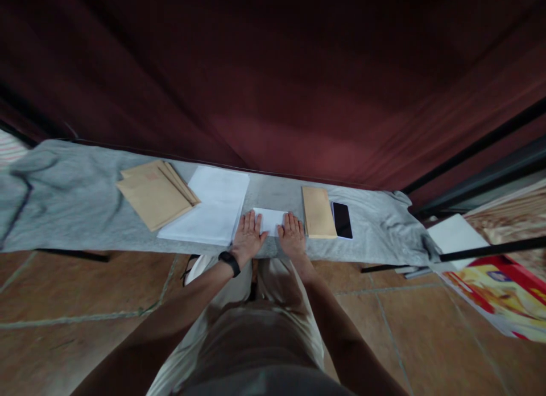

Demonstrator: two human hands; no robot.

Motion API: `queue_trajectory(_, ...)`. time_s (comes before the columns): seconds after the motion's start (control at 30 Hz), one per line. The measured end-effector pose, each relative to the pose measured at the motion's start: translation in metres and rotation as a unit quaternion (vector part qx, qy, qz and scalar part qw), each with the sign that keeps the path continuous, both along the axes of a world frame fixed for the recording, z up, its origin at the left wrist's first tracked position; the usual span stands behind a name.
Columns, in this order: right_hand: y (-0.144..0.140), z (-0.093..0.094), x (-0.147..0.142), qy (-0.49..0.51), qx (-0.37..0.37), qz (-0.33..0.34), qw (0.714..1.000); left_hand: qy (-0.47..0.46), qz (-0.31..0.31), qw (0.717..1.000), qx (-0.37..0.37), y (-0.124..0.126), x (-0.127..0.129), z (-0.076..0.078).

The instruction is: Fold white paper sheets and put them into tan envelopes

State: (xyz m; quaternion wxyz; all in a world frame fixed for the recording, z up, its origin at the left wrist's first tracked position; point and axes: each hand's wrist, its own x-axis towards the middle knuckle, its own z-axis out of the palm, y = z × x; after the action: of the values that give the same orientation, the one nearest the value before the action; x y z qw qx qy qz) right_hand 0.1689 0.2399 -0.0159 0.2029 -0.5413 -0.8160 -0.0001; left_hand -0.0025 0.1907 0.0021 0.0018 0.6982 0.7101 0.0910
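1. Workpiece position: a small white paper [272,219] lies flat on the cloth-covered tabletop [277,185], near the middle of its length and between the two hands.
2. Left hand [247,235]: palm down, with a black wristband [230,263] at the wrist. The fingers [251,218] are extended, slightly apart and clamped on nothing. They reach over the left end of the paper; the thumb points right, at the paper's near edge.
3. Right hand [293,235]: palm down, fingers [292,219] extended, close beside one another and clamped on nothing. They lie at the right end of the paper; the thumb points toward the far side, at the near right part of the paper.
4. Exposed area: the middle of the paper shows between the two hands. Its left and right ends are partly covered, so the full outline cannot be told.
5. Left side: large white sheets [213,214] lie just beside the left hand. A pile of brown envelopes [156,199] lies farther left, its right end overlapping the sheets.
6. Right side: a brown envelope stack [318,214] lies to the right of the right hand, apart from it. A dark-screened phone [342,220] lies just beyond, along the stack's right edge.
7. Far side: a dark red curtain [273,111] hangs along the far edge of the tabletop.
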Motion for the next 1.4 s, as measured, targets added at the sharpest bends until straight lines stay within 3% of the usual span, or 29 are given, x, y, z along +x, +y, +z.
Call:
queue_trajectory(0.13,0.009,0.011,-0.002,-0.019,-0.052,-0.009,0.998,0.025,-0.002,1.000,-0.016,0.001,0.003,0.007)
queue_trajectory(0.4,0.045,0.051,-0.010,-0.080,-0.170,0.039,0.981,0.059,0.002,0.997,-0.057,0.002,0.007,0.018)
queue_trajectory(0.63,0.061,0.067,-0.013,-0.068,-0.197,0.037,0.977,0.051,0.006,0.997,-0.049,0.000,0.008,0.021)
queue_trajectory(0.87,0.071,0.082,-0.009,0.005,-0.178,0.053,0.983,-0.017,-0.013,0.998,0.052,-0.008,-0.003,0.029)
queue_trajectory(1.07,0.064,0.098,-0.002,0.096,-0.099,0.104,0.985,-0.138,0.014,0.973,0.183,0.008,-0.014,0.065)
queue_trajectory(1.2,0.042,0.093,0.005,0.105,-0.047,0.153,0.982,-0.094,-0.022,0.983,0.158,0.017,-0.018,0.074)
queue_trajectory(1.4,0.006,0.051,0.023,0.070,-0.083,0.159,0.981,-0.003,-0.118,0.992,0.038,0.001,-0.018,0.038)
